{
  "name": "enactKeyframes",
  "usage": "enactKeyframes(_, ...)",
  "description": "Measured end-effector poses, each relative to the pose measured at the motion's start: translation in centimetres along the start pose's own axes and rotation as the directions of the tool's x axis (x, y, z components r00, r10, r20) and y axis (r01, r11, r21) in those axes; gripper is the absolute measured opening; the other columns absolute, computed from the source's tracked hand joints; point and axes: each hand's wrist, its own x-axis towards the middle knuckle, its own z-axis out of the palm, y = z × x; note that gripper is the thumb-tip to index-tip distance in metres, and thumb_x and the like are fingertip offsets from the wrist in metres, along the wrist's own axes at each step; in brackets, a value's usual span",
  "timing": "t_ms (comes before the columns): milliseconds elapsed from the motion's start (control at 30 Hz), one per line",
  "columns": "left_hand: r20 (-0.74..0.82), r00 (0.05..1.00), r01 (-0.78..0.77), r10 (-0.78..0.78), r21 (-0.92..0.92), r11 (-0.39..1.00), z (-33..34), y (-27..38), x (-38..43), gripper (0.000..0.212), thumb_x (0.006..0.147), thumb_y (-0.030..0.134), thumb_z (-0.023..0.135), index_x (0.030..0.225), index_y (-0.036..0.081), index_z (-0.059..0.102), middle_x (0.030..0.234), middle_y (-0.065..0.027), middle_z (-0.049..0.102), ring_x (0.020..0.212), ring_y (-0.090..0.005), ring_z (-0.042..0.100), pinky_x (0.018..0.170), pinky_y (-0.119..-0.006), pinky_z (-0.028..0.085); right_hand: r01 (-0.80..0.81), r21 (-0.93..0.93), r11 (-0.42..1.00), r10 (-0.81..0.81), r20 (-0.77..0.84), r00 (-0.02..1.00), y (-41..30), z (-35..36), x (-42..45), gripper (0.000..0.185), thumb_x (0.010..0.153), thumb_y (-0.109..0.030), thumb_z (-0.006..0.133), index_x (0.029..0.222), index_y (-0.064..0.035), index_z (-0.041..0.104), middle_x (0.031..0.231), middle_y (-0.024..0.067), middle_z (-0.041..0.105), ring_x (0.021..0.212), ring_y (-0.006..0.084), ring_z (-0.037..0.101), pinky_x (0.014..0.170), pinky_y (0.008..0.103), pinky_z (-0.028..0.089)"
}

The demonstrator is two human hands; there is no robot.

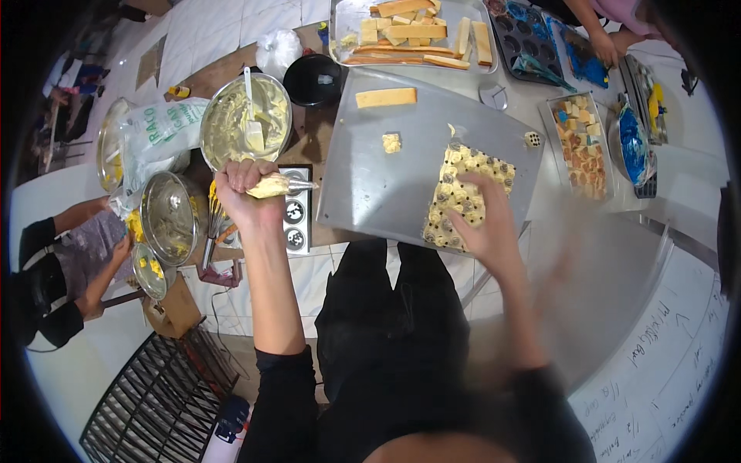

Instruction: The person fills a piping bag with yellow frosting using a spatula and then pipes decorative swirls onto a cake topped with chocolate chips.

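My left hand (250, 182) is closed round a piping bag (271, 186) of pale yellow cream, whose metal nozzle (301, 185) points right, off the left side of an upturned metal sheet. My right hand (485, 220) has its fingers spread over a rectangular cake (443, 199) covered with cream rosettes, some darker, and dark dots. Whether its fingertips touch the cake cannot be told. On the same metal sheet (376, 197) lie a small cream-topped piece (391, 143), a strip of plain cake (386, 98) and a small dotted piece (532, 139).
A steel bowl (211, 130) with cream and a spatula stands left, beside a whisk (213, 217) and a muffin tin (307, 231). A tray (492, 55) of cake pieces is at the back. Co-workers' hands are at far left (123, 249) and back right (605, 51).
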Motion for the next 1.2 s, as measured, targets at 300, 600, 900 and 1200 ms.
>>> enactKeyframes(300,0.033,0.997,0.073,-0.073,0.004,0.997,-2.7,2.4,0.3,0.042,0.089,0.020,0.034,0.047,0.017,0.029,0.039,0.0058,0.025,0.035,-0.0063,0.024,0.046,-0.023,0.028,0.397,-0.207,0.894,-0.315,0.341,0.886,5.9,6.6,11.3,0.058,0.059,-0.007,0.067,0.111,-0.0055,0.041,0.098,0.0111,0.049,0.103,0.0296,0.043,0.089,0.0402,0.033)
enactKeyframes(600,0.027,0.999,0.019,-0.016,-0.079,0.997,-7.5,4.0,-1.3,0.046,0.090,0.019,0.028,0.045,0.017,0.028,0.037,0.0041,0.028,0.031,-0.0067,0.027,0.048,-0.024,0.032,0.370,-0.237,0.898,-0.240,0.439,0.866,7.6,11.7,11.8,0.060,0.058,-0.014,0.071,0.109,-0.0066,0.040,0.105,0.0073,0.049,0.104,0.0269,0.042,0.092,0.0396,0.029)
enactKeyframes(900,-0.023,0.997,-0.075,0.073,-0.113,0.991,-9.7,4.6,-2.0,0.045,0.090,0.018,0.027,0.045,0.016,0.028,0.038,0.0045,0.028,0.033,-0.0063,0.026,0.049,-0.024,0.030,0.390,-0.172,0.904,-0.290,0.422,0.859,7.6,13.1,12.2,0.058,0.061,-0.011,0.068,0.111,-0.0065,0.039,0.101,0.0072,0.053,0.101,0.0252,0.047,0.091,0.0433,0.029)
enactKeyframes(1200,-0.023,0.992,-0.124,0.124,-0.022,0.992,-9.3,4.0,-1.3,0.044,0.089,0.018,0.028,0.045,0.016,0.029,0.038,0.0045,0.028,0.033,-0.0064,0.026,0.049,-0.023,0.030,0.394,-0.173,0.903,-0.327,0.317,0.890,7.9,10.4,12.7,0.058,0.061,-0.008,0.066,0.111,-0.0060,0.037,0.098,0.0057,0.055,0.101,0.0253,0.048,0.090,0.0432,0.029)
